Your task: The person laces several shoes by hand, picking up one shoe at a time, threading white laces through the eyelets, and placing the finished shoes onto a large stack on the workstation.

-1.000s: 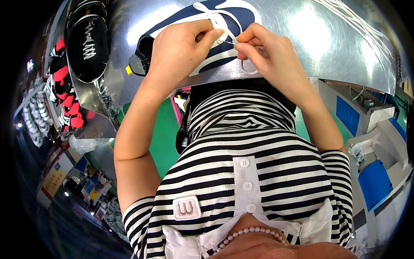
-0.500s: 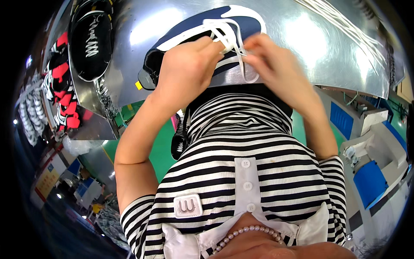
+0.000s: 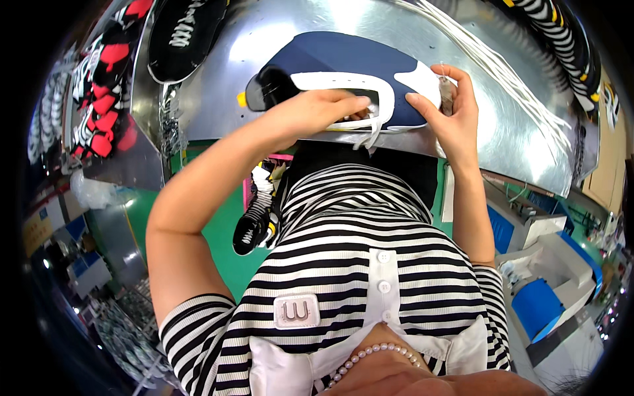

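A navy and white shoe [image 3: 343, 56] lies sideways on the metal table, its black-lined heel to the left and white toe to the right. My left hand [image 3: 310, 115] is closed at the shoe's lacing opening, with its fingertips partly hidden inside. From the near edge of the opening hangs a short white lace [image 3: 375, 134]. At the toe, my right hand [image 3: 456, 112] grips the shoe, thumb on the upper surface and fingers curled round the far side. A small greyish, wrapped-looking piece [image 3: 447, 96] with a thin metal wire sits within that hand.
Loose white laces [image 3: 489, 69] stretch across the metal table [image 3: 231, 72] to the right. A black shoe [image 3: 185, 39] stands at the far left, beside red, black and white shoes [image 3: 109, 99]. More striped shoes [image 3: 561, 46] line the far right. Below the table sits a blue and grey chair [image 3: 538, 307].
The shoe has turned and shifted nearer. My right hand has left the lace loops and moved to the toe, while my left hand has gone into the opening. The large lace loop no longer shows.
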A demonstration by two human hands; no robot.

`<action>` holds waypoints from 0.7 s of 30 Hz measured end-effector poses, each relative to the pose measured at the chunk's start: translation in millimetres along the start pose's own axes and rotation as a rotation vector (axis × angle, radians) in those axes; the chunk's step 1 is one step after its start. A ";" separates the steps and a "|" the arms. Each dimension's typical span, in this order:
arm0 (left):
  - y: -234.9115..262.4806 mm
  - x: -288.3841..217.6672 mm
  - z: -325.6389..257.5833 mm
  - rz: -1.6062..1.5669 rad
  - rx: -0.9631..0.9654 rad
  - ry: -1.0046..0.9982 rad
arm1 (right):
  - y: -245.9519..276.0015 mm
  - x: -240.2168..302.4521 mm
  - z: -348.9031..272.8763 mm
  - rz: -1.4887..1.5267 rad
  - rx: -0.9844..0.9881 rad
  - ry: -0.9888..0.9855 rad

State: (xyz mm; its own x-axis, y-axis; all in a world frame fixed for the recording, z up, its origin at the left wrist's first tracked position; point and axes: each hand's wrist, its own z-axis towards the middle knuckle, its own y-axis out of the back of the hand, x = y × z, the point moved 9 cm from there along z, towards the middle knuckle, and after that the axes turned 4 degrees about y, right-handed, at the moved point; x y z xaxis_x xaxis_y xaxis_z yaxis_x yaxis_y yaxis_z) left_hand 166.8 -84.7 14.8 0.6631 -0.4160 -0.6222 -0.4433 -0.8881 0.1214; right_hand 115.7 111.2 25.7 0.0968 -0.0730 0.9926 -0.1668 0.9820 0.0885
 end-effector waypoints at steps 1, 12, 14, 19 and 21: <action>-2.7 -4.8 0.4 0.042 0.032 0.015 | -3.5 4.3 -0.9 0.024 -0.025 0.011; 28.0 -38.0 6.5 0.292 -0.437 -0.641 | 1.6 -20.8 -0.8 0.121 -0.156 -0.227; 18.4 -37.0 8.7 0.305 -0.369 -0.671 | -1.2 -24.0 0.4 0.065 -0.095 -0.257; 16.5 -47.8 4.9 0.384 -0.435 -0.760 | -4.2 -30.9 -0.9 0.056 -0.048 -0.245; 20.2 -62.0 -12.1 0.590 -0.586 -0.907 | -4.8 -24.3 -5.3 0.074 -0.064 -0.228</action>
State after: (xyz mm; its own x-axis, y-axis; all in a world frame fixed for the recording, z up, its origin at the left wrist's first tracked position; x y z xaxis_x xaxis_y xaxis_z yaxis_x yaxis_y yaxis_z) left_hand 124.0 -79.2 65.2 -0.3100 -0.7049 -0.6380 -0.0400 -0.6608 0.7495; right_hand 119.3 109.2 0.8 -0.1390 -0.0308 0.9898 -0.1024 0.9946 0.0165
